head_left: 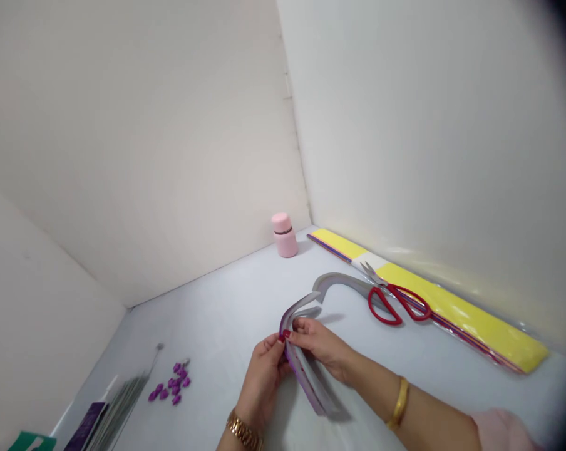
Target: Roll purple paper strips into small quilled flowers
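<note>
A curved bundle of thin purple and white paper strips point(304, 376) is pinched between both my hands above the table. My left hand point(267, 366) grips its near side at mid-length, thumb and fingers closed. From the other side, my right hand point(323, 344) pinches the strips close to my left thumb. The upper ends bend away to the right, and the lower ends hang toward me. Some of the right fingers are hidden behind the strips. Just past the bundle, a curled grey-white strip point(337, 279) lies partly under red-handled scissors point(390, 300).
A long yellow-faced clear packet point(461, 313) lies along the right wall under the scissors' blades. A pink bottle point(285, 237) stands at the back corner. To the left are several small purple star-like pieces point(174, 385), a stack of grey strips point(123, 404) and a dark purple card point(86, 427).
</note>
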### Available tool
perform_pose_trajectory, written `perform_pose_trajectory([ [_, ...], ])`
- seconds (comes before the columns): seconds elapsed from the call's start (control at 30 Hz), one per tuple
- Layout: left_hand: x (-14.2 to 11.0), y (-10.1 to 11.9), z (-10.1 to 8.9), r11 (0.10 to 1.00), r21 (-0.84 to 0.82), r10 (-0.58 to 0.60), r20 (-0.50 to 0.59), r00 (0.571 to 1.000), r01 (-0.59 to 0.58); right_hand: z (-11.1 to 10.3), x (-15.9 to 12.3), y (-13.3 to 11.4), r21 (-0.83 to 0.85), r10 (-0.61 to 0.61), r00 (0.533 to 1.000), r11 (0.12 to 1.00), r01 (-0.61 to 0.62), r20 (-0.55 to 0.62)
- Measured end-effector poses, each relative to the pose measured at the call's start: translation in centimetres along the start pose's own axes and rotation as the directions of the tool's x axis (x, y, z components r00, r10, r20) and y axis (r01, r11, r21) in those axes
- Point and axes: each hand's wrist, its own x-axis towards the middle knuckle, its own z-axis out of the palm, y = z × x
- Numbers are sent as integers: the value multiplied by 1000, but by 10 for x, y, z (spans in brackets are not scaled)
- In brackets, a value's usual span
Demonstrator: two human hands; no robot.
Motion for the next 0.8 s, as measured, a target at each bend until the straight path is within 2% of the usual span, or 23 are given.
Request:
perform_pose_trajectory([
  [0.17, -8, -5, -3, 996, 85, 15, -88, 996, -7, 4, -3, -1, 103, -8, 1000, 995, 10, -19],
  [0.3, -11, -6, -9, 975, 215, 103, -207, 973, -57, 6, -4, 2, 107, -6, 1000, 994, 9, -23],
  [0.37, -12, -6, -12, 963, 258, 137, -233, 963, -75, 7, -4, 2, 102, -2, 1000, 995, 4, -18],
  [0.47, -15, -7, -15, 958, 279, 136, -221, 966, -71, 8, -5, 1, 102, 2, 1000, 995, -1, -10],
  [0.63, -19, -7, -16, 970, 240, 55, -107, 993, -28, 8, -5, 1, 118, -9, 1000, 993, 9, -5],
  [0.8, -19, -7, -15, 966, 252, 100, -174, 980, -54, 7, -2, 6, 149, -13, 1000, 989, 15, -13],
])
